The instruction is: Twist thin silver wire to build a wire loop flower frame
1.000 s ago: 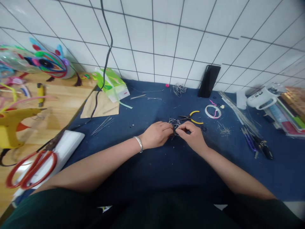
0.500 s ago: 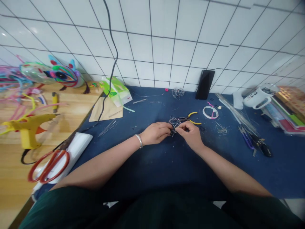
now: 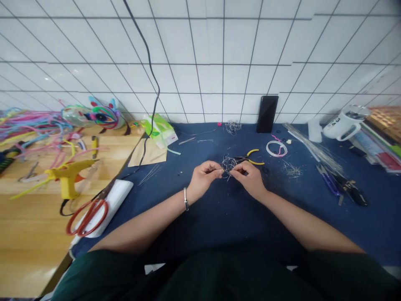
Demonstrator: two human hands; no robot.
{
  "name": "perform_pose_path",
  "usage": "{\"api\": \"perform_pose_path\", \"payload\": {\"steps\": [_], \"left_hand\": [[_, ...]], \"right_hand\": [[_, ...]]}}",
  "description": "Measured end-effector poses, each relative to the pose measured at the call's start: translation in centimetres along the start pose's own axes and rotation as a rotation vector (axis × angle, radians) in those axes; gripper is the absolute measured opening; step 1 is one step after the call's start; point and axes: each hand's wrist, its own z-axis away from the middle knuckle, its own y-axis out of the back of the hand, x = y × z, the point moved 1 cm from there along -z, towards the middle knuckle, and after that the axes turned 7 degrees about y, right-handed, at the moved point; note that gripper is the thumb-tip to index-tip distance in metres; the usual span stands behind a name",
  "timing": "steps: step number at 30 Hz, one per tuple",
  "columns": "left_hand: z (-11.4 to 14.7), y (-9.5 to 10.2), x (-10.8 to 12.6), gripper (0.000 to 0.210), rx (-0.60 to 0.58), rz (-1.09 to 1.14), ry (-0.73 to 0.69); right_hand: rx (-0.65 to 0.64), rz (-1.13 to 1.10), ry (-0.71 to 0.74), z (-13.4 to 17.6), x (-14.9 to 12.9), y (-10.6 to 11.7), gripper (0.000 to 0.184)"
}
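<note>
A tangled openwork piece of thin silver wire (image 3: 229,162) is between my two hands, low over the dark blue mat. My left hand (image 3: 206,175), with a silver bangle (image 3: 186,199) at the wrist, pinches the left side of the wire piece between thumb and fingertips. On the other side, my right hand (image 3: 249,177) pinches it in the same way. The exact strands under the fingertips are too fine to make out. Just behind lie pliers with yellow handles (image 3: 255,157), their jaws pointing left toward the wire piece.
Right of the hands lie a white ring (image 3: 276,149), wire scraps (image 3: 293,169), long wires (image 3: 313,146) and purple-handled pliers (image 3: 327,179). A phone (image 3: 267,113) leans on the tiled wall near a white mug (image 3: 344,123). Leftward are red-handled scissors (image 3: 89,217) and a yellow glue gun (image 3: 69,175).
My left hand has turned, its fingers going from lying over the wire piece to a fingertip pinch at its left side. My right hand stays nearly in place. The view has tilted and swung left.
</note>
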Motion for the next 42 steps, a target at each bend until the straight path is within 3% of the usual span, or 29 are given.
{"api": "perform_pose_path", "payload": {"steps": [8,19,35,42], "left_hand": [[0.2,-0.9,-1.1,0.018,0.022,0.073,0.127],[1.1,-1.5,-1.2,0.018,0.137,-0.051,0.100],[1.1,-2.0,-1.2,0.015,0.228,-0.241,-0.015],[1.0,-2.1,-1.4,0.012,0.220,-0.208,0.030]], "right_hand": [[-0.066,0.063,0.097,-0.1,0.1,-0.5,0.010],[-0.053,0.336,0.269,0.6,0.2,-1.2,0.016],[-0.075,0.300,0.245,1.0,0.7,-1.6,0.012],[-0.077,0.232,0.223,1.2,0.4,-1.8,0.012]]}}
